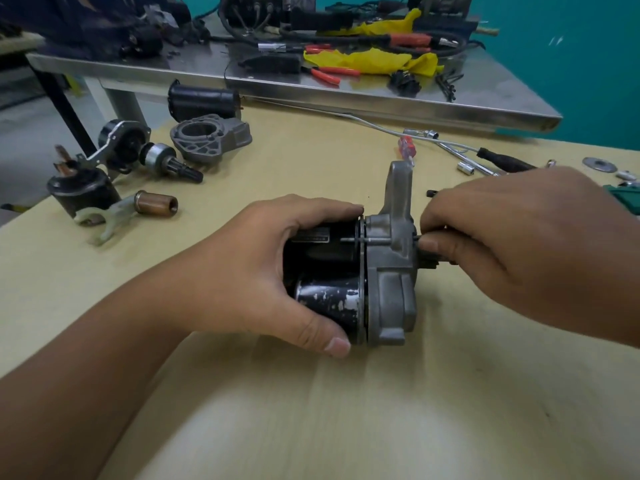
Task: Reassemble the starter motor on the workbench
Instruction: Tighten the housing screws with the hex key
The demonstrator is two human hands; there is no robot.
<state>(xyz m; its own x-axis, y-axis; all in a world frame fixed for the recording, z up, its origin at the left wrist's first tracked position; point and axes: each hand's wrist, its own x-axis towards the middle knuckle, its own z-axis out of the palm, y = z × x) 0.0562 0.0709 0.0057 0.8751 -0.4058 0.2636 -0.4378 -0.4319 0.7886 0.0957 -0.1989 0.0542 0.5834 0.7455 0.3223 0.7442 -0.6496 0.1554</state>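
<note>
Left hand point(256, 268): forearm enters from lower left, fingers curled over the top of the starter motor point(349, 271), thumb braced low against its near side. Right hand point(519, 244): enters from the right, back facing up, fingers point(433, 245) bunched and pinching at the motor's right end.

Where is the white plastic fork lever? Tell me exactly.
In the head view, the white plastic fork lever lies on the wooden bench's left side, beside the copper-coloured sleeve, left of the left hand.
</note>
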